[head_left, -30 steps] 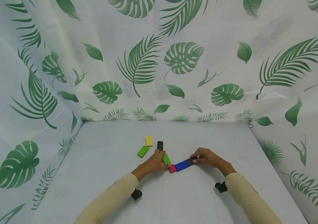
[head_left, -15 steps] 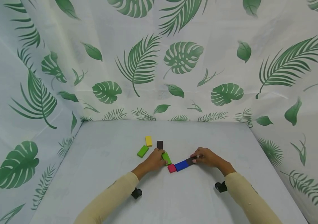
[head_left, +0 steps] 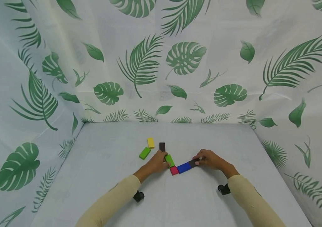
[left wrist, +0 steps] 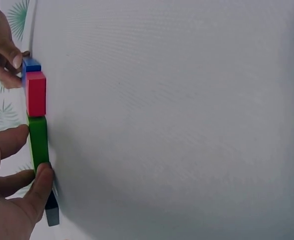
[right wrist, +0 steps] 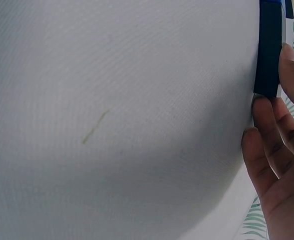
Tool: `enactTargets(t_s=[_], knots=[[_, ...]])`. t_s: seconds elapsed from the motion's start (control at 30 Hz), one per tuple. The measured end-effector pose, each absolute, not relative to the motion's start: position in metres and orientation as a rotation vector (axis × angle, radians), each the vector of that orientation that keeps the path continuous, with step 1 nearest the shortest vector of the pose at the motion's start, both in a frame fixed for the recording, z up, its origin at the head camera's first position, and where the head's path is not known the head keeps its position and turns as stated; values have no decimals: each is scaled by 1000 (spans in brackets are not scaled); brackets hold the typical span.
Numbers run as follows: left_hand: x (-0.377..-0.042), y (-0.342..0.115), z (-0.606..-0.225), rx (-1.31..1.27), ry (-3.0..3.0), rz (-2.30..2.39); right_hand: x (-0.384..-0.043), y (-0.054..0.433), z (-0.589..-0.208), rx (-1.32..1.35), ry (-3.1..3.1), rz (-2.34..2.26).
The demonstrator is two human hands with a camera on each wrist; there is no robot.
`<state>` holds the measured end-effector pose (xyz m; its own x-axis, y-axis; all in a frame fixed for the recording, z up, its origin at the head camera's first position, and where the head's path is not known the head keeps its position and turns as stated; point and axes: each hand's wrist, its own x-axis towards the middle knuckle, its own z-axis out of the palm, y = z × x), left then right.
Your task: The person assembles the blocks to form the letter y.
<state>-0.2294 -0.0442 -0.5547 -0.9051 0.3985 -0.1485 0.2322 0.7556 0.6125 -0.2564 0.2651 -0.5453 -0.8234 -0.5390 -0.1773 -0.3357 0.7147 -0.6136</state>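
On the white tabletop, several small rectangular blocks form a bent, V-like line. My left hand point(head_left: 156, 162) pinches the green block point(head_left: 169, 160) in the left arm of the V; the left wrist view shows the thumb on one side and fingers on the other. Beyond it lies a black block point(head_left: 162, 146), partly behind that hand. A red block point(head_left: 174, 170) sits at the bend, against the green block's end. From there a blue block point(head_left: 184, 168) leads to another black block point(right wrist: 269, 50), which my right hand point(head_left: 212, 159) holds at its outer end, thumb along the side.
A yellow block point(head_left: 150, 143) and a second green block point(head_left: 144, 153) lie left of the line. White cloth with green leaf prints point(head_left: 186, 59) hangs behind and along both sides. Black wrist cameras point(head_left: 139, 196) show under both forearms.
The left hand's fingertip has drawn back from the red block to the green block. The green block has shifted very slightly right. My right hand stays where it was.
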Motion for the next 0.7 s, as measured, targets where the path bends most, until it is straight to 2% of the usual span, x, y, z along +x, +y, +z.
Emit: enactTargets(t_s=[0.7], knots=[[-228, -45, -553, 503, 2666, 942, -256, 264, -544, -707, 2587, -825]])
